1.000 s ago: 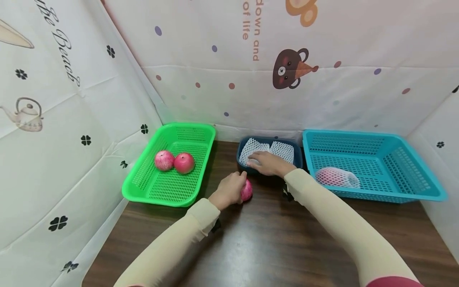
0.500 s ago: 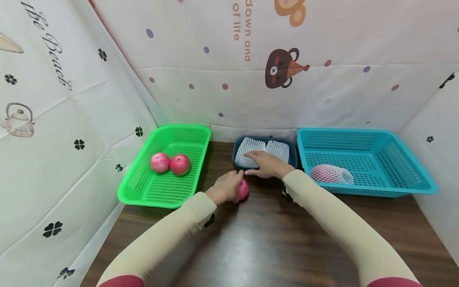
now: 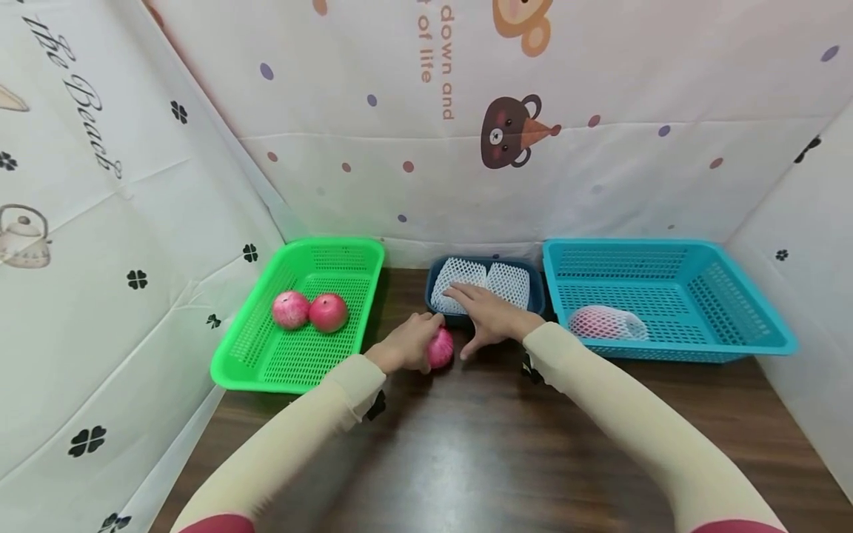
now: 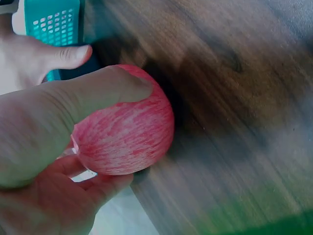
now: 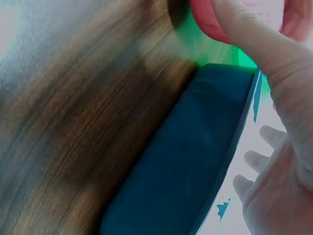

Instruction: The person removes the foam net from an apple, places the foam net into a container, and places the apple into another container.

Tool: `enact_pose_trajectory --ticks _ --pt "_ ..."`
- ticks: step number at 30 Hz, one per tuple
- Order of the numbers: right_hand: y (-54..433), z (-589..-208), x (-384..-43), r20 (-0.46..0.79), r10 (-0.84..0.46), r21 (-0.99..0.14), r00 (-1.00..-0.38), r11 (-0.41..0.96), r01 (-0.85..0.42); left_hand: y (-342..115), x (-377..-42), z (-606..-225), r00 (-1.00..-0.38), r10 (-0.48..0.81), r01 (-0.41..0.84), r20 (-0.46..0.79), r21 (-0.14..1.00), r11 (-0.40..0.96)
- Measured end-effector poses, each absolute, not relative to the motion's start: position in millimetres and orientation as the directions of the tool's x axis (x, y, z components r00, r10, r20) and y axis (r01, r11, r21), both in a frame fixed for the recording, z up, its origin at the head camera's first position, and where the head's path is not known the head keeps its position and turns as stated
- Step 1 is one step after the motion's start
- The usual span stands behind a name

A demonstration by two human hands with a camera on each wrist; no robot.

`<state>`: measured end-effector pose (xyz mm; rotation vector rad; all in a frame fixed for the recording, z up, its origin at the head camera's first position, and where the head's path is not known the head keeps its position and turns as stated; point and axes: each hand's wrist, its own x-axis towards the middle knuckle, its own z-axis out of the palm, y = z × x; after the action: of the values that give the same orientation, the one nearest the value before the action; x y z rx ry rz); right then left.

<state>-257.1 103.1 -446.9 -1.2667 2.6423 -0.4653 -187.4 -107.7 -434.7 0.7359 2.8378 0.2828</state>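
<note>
My left hand (image 3: 406,344) grips a pink-red apple (image 3: 440,349) low over the table, in front of a small dark blue basket (image 3: 460,321). In the left wrist view the thumb lies across the top of the apple (image 4: 129,139), with fingers beneath it. White foam fruit nets (image 3: 508,285) fill the basket. Over its front rim, my right hand (image 3: 493,314) reaches with fingers spread and holds nothing. Its thumb points down beside the apple, slightly apart from it in the head view. Whether the right fingertips touch the net is unclear.
On the left a green basket (image 3: 293,363) contains two pink-red apples (image 3: 329,312). A larger blue basket (image 3: 720,348) at the right holds an apple in a foam net (image 3: 605,323). Printed cloth (image 3: 373,192) walls off the back and sides of the brown table (image 3: 506,444).
My right thumb has swung down and toward me, away from the foam nets, and the hand has spread. The left hand keeps its grip on the apple. The head view has turned slightly right.
</note>
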Motion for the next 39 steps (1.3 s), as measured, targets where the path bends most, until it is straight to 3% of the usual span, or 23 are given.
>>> enact_pose_trajectory --ticks 17,28,39 --pt "92.1 -446.9 -244.0 0.029 -0.783 -0.399 -0.622 0.561 -0.725 -134.1 -191.9 -413.5 -0.861 0.504 0.461 -0.073 0.309 0.832" --pt "83.2 -453.5 -242.7 0.163 -0.771 -0.460 -0.615 0.492 -0.739 -155.0 -198.3 -394.0 -0.857 0.516 0.474 -0.004 0.388 0.791" --pt "69.6 -456.6 -241.1 0.201 -0.765 -0.460 -0.613 0.478 -0.748 -175.2 -202.2 -377.1 -0.876 0.482 0.447 0.014 0.397 0.801"
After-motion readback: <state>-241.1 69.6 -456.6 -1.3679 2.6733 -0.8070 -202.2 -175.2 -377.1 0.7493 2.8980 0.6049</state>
